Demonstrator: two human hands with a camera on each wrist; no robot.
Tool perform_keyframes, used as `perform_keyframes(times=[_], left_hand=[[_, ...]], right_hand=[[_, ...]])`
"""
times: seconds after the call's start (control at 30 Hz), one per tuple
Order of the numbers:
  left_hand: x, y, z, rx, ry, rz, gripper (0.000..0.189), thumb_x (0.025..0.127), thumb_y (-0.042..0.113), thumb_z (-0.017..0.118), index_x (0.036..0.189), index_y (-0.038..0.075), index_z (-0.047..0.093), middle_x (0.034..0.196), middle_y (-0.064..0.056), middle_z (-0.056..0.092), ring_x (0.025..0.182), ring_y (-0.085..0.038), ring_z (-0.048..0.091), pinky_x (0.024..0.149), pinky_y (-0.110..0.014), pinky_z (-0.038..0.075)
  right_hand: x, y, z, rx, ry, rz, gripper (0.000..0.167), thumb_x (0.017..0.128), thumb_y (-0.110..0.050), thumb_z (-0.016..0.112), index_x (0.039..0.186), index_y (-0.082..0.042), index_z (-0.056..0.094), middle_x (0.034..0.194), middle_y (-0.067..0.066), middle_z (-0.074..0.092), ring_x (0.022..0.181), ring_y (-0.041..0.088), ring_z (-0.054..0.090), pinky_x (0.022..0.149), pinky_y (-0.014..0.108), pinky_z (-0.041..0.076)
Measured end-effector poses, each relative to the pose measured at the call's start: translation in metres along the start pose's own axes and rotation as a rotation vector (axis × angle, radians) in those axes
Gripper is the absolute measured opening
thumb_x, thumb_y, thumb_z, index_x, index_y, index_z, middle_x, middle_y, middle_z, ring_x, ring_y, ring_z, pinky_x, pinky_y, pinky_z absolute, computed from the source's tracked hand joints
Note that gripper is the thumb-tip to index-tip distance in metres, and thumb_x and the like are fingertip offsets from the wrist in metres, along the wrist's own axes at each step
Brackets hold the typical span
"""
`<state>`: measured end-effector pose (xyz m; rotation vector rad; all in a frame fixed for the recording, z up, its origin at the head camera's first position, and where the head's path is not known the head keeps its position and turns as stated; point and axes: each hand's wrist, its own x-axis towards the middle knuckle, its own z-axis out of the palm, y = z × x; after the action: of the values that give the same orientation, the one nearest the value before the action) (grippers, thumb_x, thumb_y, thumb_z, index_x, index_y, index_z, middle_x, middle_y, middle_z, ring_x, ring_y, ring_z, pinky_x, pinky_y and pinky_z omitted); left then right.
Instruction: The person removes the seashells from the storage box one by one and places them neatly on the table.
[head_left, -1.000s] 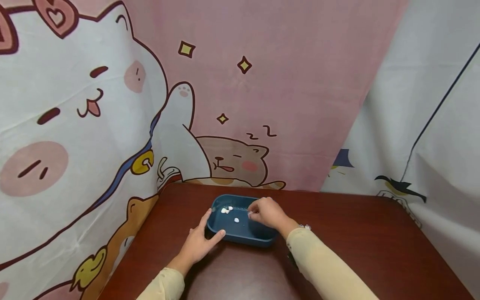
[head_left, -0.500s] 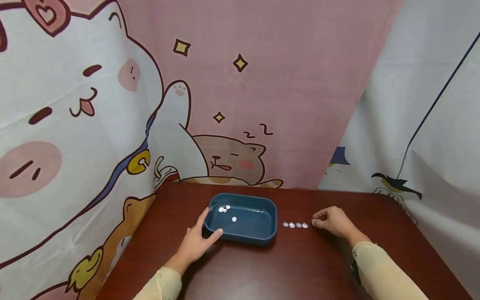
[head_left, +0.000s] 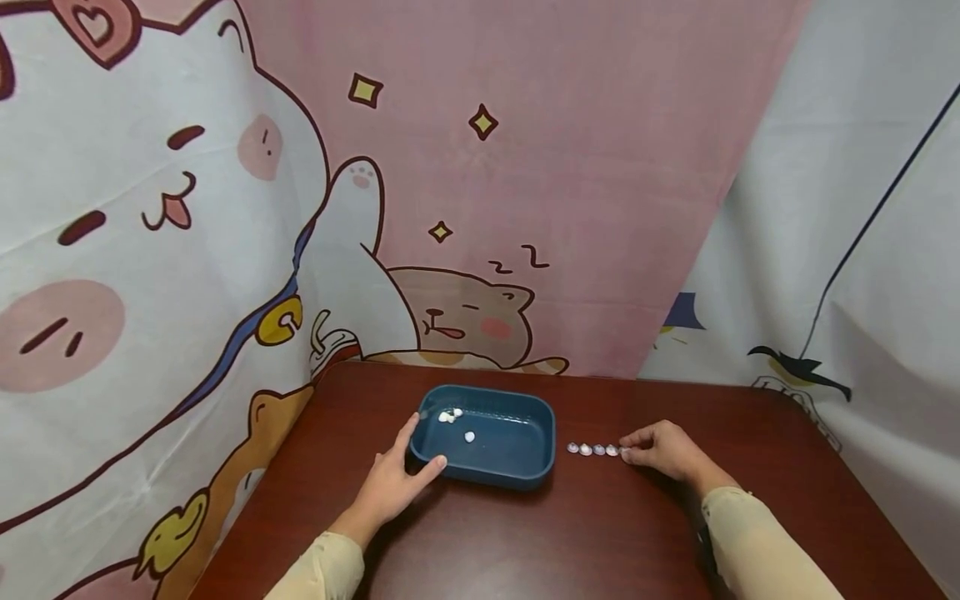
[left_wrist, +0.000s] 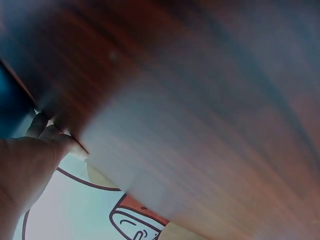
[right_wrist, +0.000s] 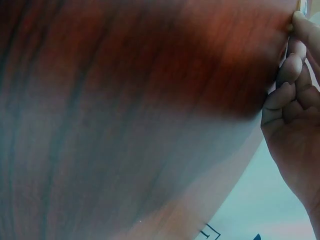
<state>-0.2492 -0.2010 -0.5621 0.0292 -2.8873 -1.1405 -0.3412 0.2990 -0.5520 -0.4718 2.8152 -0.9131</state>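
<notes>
My right hand (head_left: 667,452) pinches a small whitish, shell-like piece (head_left: 624,450) between thumb and fingertips, at the right end of a row of similar pieces (head_left: 598,450) on the table. In the right wrist view its other fingers (right_wrist: 290,70) are curled in. My left hand (head_left: 390,483) rests against the left end of a blue rectangular tray (head_left: 487,478), fingers spread along the side and thumb at the front rim. Inside the tray a few white pieces (head_left: 450,416) lie clustered at the back left, with a single white piece (head_left: 469,437) nearer the middle.
The dark red wooden table (head_left: 480,542) runs back to a printed cloth (head_left: 592,208) with cartoon cats. More of that cloth hangs close along the table's left side, and white cloth (head_left: 862,250) hangs on the right.
My right hand has left the tray and carried a small piece rightward, then edged left to the row's right end. My left hand has kept its place at the tray.
</notes>
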Motion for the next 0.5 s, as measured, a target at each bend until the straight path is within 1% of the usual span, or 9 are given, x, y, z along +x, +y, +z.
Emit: perform_keyframes(times=[0.07, 0.3, 0.5], left_hand=[[0.0005, -0.0003, 0.0001, 0.001, 0.004, -0.001, 0.099, 0.093, 0.071, 0.068, 0.172, 0.032, 0.023, 0.171, -0.013, 0.042, 0.148, -0.048, 0.052, 0.126, -0.077, 0.018], [-0.0001, -0.0011, 0.0004, 0.005, -0.003, -0.005, 0.103, 0.091, 0.078, 0.065, 0.172, 0.031, 0.022, 0.171, -0.013, 0.041, 0.149, -0.047, 0.051, 0.126, -0.077, 0.017], [-0.0005, -0.0009, -0.0003, -0.002, 0.0, 0.0, 0.102, 0.091, 0.076, 0.066, 0.172, 0.032, 0.022, 0.171, -0.014, 0.042, 0.149, -0.047, 0.051, 0.126, -0.077, 0.017]], right_hand=[[0.0005, -0.0015, -0.0018, 0.005, -0.011, 0.001, 0.024, 0.091, -0.027, 0.087, 0.11, -0.012, 0.085, 0.11, 0.005, 0.082, 0.105, 0.021, 0.07, 0.083, 0.033, 0.057], [-0.0016, -0.0014, -0.001, 0.036, -0.025, 0.015, 0.024, 0.092, -0.024, 0.085, 0.111, -0.01, 0.083, 0.108, 0.006, 0.08, 0.09, 0.013, 0.062, 0.074, 0.027, 0.052], [-0.0024, -0.0012, -0.0007, 0.056, -0.029, 0.015, 0.025, 0.092, -0.022, 0.085, 0.113, -0.008, 0.083, 0.103, 0.004, 0.079, 0.082, 0.01, 0.059, 0.07, 0.024, 0.05]])
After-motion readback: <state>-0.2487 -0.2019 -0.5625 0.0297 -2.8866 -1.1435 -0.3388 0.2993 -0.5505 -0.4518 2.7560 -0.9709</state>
